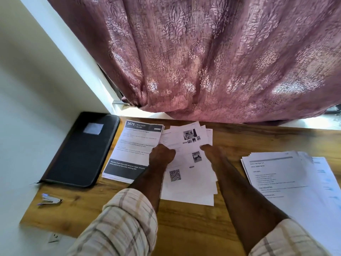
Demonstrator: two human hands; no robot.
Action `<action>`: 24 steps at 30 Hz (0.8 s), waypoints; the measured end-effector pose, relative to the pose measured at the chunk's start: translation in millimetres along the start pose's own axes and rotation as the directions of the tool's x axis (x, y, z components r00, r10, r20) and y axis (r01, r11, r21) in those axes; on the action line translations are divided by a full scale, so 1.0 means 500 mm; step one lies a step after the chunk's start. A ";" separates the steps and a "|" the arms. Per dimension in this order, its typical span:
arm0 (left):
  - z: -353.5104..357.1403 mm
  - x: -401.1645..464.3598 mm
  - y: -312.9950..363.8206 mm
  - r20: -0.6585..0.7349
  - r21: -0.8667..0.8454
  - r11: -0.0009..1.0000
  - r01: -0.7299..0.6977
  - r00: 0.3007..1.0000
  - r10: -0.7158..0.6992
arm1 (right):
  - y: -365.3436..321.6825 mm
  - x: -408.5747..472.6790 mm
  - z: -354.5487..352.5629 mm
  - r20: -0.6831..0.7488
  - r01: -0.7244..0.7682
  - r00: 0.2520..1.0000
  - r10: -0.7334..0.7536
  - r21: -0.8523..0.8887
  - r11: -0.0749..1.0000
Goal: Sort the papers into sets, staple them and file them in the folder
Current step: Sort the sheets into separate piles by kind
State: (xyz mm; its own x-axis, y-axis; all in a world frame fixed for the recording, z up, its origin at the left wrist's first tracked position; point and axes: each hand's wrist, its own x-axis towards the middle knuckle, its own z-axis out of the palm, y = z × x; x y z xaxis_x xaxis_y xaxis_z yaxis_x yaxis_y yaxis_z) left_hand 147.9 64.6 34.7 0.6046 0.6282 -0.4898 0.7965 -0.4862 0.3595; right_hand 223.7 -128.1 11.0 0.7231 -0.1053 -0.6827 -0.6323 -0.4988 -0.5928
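A wooden desk (230,143) with a warm, streaked grain is seen from above, set against a white wall (27,71) on the left and a window ledge at the back. A heavy mauve curtain (212,52) with an embossed floral pattern hangs over the far edge of the desk, and bright daylight is let in beneath its hem. A wall socket (53,237) is visible below the desk's near left corner. Three groups of papers are laid on the surface: a set headed "3675" (132,145) with dark bands at top and bottom, a fanned middle stack (188,174) printed with small photographs and a QR code, and a loose pile on the right (284,174) reaching the frame's edge. The middle stack is held at both sides: it is gripped at its left edge by the left hand (161,155), fingers curled over the sheets, and pinched at its right edge by the right hand (212,150). Both forearms emerge from pale checked sleeves (118,224). A closed black zip folder (81,150) with a grey label lies flat to the left, just beside the "3675" set. A small stapler (49,199) rests on the desk near the folder's front corner, well apart from both hands.
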 end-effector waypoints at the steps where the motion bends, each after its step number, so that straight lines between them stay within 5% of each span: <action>1: 0.000 0.001 -0.001 -0.006 0.002 1.000 -0.001 1.000 0.001 | -0.005 -0.001 0.002 -0.046 -0.003 0.999 -0.001 -0.093 0.996; 5: 0.003 0.000 0.002 -0.004 0.009 1.000 0.018 1.000 -0.018 | -0.029 -0.061 -0.012 -0.159 0.045 0.981 -0.114 -0.385 0.922; 17: -0.010 0.031 -0.017 0.121 -0.302 0.953 0.016 0.992 0.022 | -0.018 -0.006 -0.010 0.035 -0.048 0.998 0.044 0.098 0.994; 24: 0.004 0.026 -0.048 0.083 -0.317 0.945 -0.081 0.990 0.113 | 0.000 -0.048 -0.034 0.143 0.226 0.962 -0.235 0.073 0.971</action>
State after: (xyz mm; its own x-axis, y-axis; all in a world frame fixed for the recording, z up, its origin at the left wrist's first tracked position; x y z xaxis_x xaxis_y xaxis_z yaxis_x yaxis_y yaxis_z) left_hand 136.6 83.2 18.3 0.6875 0.5165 -0.5105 0.7075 -0.3178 0.6312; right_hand 211.0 -140.3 34.8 0.8038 0.1389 -0.5785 -0.4712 -0.4450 -0.7615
